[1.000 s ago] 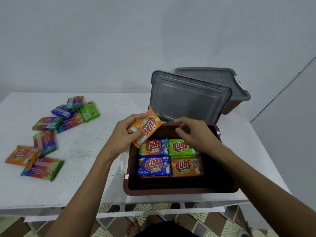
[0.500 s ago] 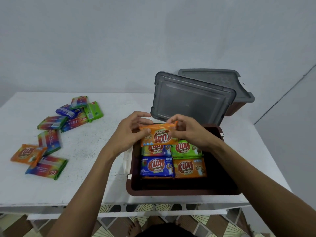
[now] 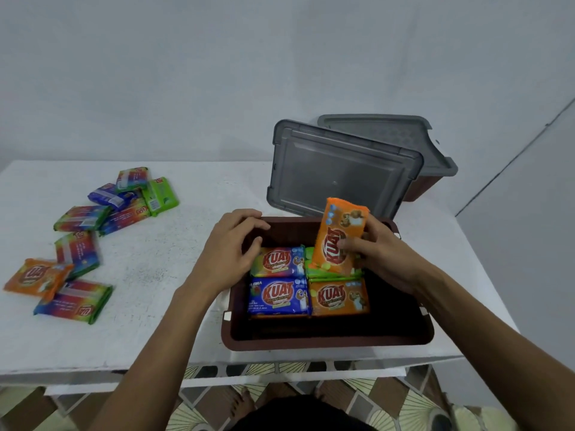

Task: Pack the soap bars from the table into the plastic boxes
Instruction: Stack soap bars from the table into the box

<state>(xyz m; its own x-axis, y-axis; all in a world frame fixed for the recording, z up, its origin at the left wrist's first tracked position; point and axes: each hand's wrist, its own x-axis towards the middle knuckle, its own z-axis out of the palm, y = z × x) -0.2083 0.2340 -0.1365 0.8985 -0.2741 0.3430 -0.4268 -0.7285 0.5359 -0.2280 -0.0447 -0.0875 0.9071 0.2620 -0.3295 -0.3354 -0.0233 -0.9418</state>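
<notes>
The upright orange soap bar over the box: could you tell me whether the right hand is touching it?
Touching. The head view shows the right hand gripping the upright orange soap bar, fingers curled across its front.

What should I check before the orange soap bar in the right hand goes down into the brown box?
1. Grip: right hand pinches the held orange soap bar: ok.
2. Bar lying flat: it stands on end above the green soap bar: not ok.
3. Free room in the brown box: dark gap on its right side: ok.
4. Grey lid off the opening, leaning behind: ok.
5. Left hand at the left rim, beside the drop spot: ok.
6. Layers under the top bars: cannot tell.
</notes>
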